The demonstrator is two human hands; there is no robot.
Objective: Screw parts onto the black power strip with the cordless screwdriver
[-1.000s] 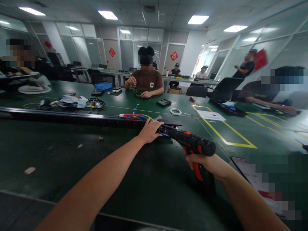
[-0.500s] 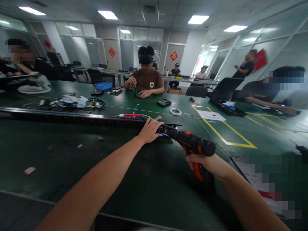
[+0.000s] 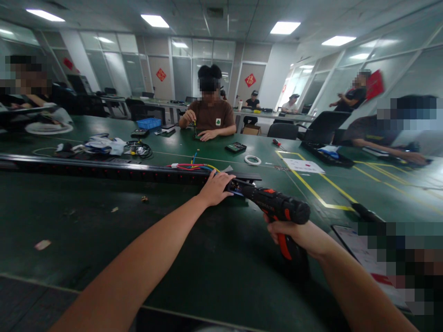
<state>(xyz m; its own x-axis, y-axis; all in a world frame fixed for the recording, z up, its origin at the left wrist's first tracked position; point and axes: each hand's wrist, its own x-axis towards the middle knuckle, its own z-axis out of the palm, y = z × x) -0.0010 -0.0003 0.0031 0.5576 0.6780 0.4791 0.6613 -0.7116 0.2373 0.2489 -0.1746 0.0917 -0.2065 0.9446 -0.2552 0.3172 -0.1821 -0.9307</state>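
Note:
A long black power strip (image 3: 152, 176) with a row of small red marks lies across the bench. My left hand (image 3: 215, 188) grips it near its right end, fingers over the top and thumb at the near side. Red, yellow and blue wires (image 3: 194, 166) come out behind that hand. My right hand (image 3: 289, 230) is wrapped round the handle of a black and orange cordless drill (image 3: 277, 203). The drill's nose points left into the open end of the strip, close to my left fingertips. Its bit and the exact contact point are hard to make out.
Small brass-coloured parts (image 3: 144, 199) lie on the green bench (image 3: 104, 267). Beyond the strip are bagged cables (image 3: 104, 145), a white ring (image 3: 252, 160) and a red screwdriver (image 3: 277, 142). A person (image 3: 211, 115) works opposite; a phone-like slab (image 3: 360, 253) lies at right.
Both my hands, the drill and the strip look unmoved. At the right, a dark elongated object has come into view beside the yellow tape, near a blurred-out area.

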